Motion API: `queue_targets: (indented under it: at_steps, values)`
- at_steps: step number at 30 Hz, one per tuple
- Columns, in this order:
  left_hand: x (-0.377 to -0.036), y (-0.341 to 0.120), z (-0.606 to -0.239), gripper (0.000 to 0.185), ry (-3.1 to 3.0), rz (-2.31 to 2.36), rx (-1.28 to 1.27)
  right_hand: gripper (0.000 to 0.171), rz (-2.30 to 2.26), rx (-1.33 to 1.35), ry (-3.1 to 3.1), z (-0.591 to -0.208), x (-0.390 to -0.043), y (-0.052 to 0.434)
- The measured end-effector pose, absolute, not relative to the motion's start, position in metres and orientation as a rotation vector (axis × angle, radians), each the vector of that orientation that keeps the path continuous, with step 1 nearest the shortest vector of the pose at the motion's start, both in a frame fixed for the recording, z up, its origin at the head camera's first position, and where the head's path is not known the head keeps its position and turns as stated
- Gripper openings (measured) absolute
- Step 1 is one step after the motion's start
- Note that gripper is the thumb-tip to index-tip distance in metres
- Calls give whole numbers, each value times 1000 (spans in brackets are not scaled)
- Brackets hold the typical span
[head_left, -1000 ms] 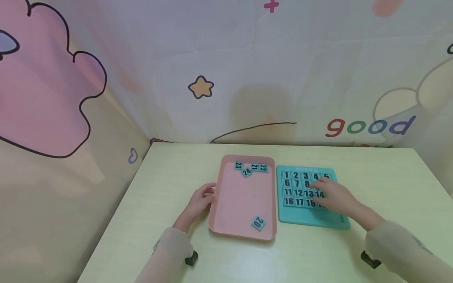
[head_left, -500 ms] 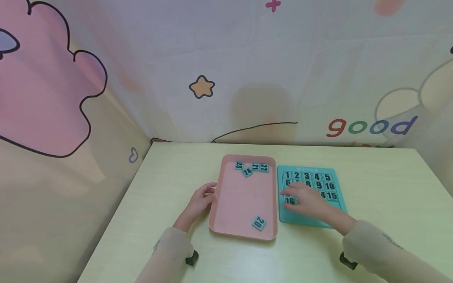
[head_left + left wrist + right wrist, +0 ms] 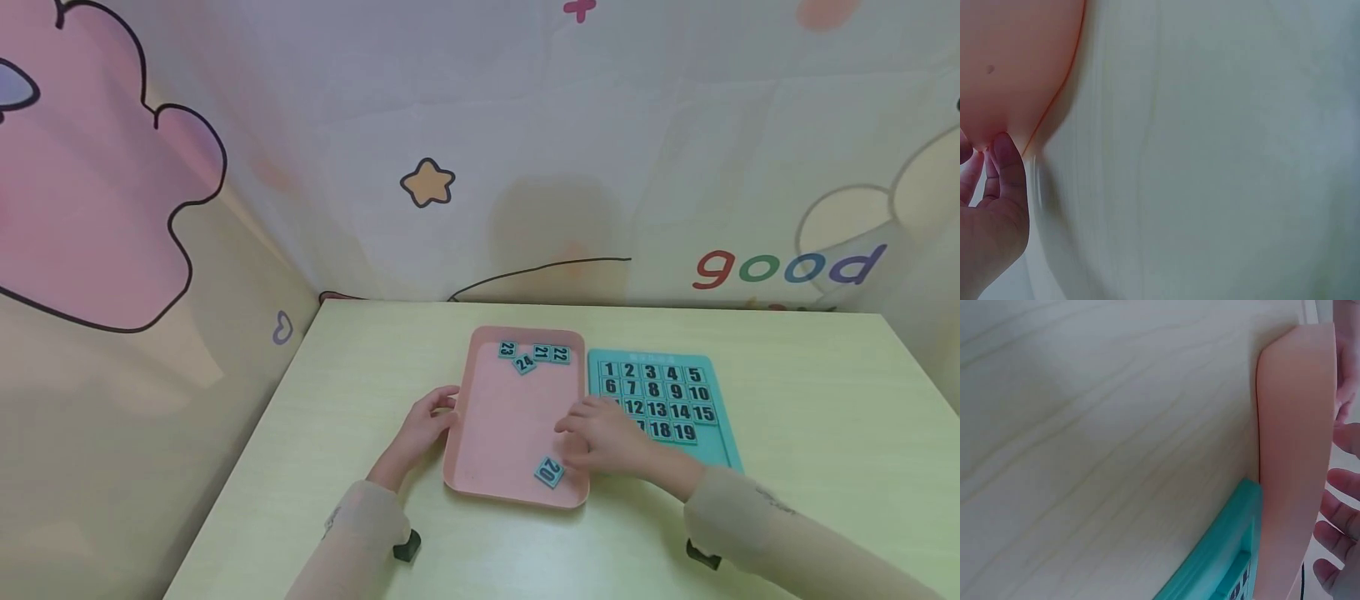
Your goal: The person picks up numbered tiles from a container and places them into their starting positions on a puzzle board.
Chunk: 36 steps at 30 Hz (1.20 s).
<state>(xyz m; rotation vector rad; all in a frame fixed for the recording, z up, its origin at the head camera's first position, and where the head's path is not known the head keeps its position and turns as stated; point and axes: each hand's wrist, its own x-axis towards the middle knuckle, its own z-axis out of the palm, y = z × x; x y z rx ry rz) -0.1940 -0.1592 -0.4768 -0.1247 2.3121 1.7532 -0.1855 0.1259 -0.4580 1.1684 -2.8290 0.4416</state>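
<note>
A pink tray (image 3: 501, 417) lies on the table with a teal number board (image 3: 716, 446) beside it on the right. The board shows tiles 1 to 19 in rows. Tile 20 (image 3: 548, 472) lies loose at the tray's near right corner; tiles 21 to 24 (image 3: 534, 356) sit at its far end. My left hand (image 3: 426, 427) holds the tray's left rim (image 3: 1004, 69). My right hand (image 3: 604, 440) hovers over the tray's right edge (image 3: 1291, 462), fingers spread, just right of tile 20, holding nothing. Its fingertips (image 3: 1340, 524) show in the right wrist view.
The pale wooden table (image 3: 810, 392) is enclosed by fabric walls with cartoon prints: a star (image 3: 427, 183) and the word "good" (image 3: 786, 268). Small black clips (image 3: 406, 547) sit at the near edge by each sleeve.
My right hand has swept left from the board's right side across it to the tray's right edge near tile 20, uncovering tiles 14, 15 and 19. The left hand stayed put.
</note>
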Motion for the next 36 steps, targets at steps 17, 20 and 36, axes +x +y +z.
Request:
queue_targets:
  at_steps: [17,20,36]
  values:
    - [-203,-163,-499,40,2349,1777,-120,32,241,1171,-3026,-472,-183,102]
    - [-204,-163,-500,40,2352,1772,-110,29,251,1185,-3020,-473,-183,101]
    - [-203,-162,-498,40,2368,1752,-144,27,268,1269,-2983,-470,-183,98]
